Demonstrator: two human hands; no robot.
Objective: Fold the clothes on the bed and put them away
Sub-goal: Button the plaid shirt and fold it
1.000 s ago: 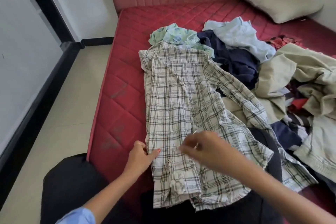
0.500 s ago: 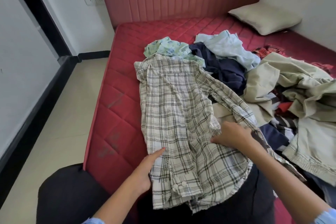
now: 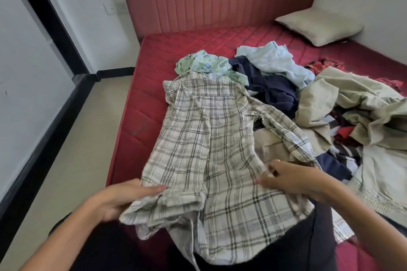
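Observation:
A white plaid shirt [image 3: 204, 143] lies lengthwise on the red mattress [image 3: 141, 116], its lower end draped over my dark lap. My left hand [image 3: 120, 198] grips the shirt's left side panel, which is lifted and bunched near the hem. At the right side seam, just below the sleeve, my right hand [image 3: 293, 177] pinches the fabric. The plaid sleeve [image 3: 286, 132] trails to the right over the pile.
Unfolded clothes are heaped to the right: a green floral piece [image 3: 207, 64], a navy garment [image 3: 271, 90], a light blue shirt [image 3: 275, 61], beige trousers [image 3: 352, 112]. A pillow [image 3: 319, 26] lies at the far right corner. Tiled floor [image 3: 72, 149] runs along the bed's left.
My left hand took hold of the shirt's left side and lifted it inward. My right hand moved from the shirt's middle to its right edge and pinched it. The view tilted up.

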